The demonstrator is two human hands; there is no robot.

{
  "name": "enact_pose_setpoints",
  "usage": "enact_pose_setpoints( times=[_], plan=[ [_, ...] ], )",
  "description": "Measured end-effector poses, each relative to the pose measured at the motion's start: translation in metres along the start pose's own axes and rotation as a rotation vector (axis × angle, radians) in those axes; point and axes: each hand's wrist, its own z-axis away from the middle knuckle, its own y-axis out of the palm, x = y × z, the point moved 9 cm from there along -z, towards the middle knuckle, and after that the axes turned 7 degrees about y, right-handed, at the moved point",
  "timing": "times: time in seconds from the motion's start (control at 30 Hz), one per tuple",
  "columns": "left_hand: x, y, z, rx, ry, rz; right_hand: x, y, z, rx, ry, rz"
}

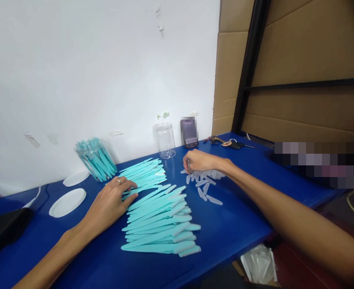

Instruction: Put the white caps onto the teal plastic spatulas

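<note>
My left hand (116,198), with a ring on one finger, rests at the left ends of the turquoise sticks, its fingers apart over them. One pile of turquoise sticks (145,172) lies behind; a nearer row (161,224) has translucent caps on its right ends. Over the small translucent caps (205,178) is my right hand (195,160), fingers pinched together and pointing down. Whatever sits between those fingertips is too small to make out. The nearest cap lies just below them.
On the blue table (233,216) stand a jar full of turquoise sticks (97,160), an open clear jar (165,140) and a phone (189,132) by the wall. Keys (235,144) lie at the back right, two white lids (67,202) at left, a black object (7,230) nearer.
</note>
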Motion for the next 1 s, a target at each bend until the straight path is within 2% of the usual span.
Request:
enact_pose_setpoints(
  times=[0.37, 0.6, 0.83, 1.0],
  plan=[
    [0.005, 0.011, -0.001, 0.084, 0.016, -0.063, 0.01, -0.002, 0.004, -0.029, -0.04, -0.075],
    [0.01, 0.011, -0.001, 0.109, -0.009, -0.044, 0.026, -0.007, 0.008, -0.122, -0.09, -0.124],
    [0.006, 0.012, 0.0, 0.107, -0.02, 0.027, 0.037, -0.004, 0.011, -0.181, -0.108, -0.209],
    [0.003, 0.004, -0.001, 0.038, -0.025, 0.098, 0.04, 0.002, 0.011, -0.166, -0.12, -0.333]
  ],
)
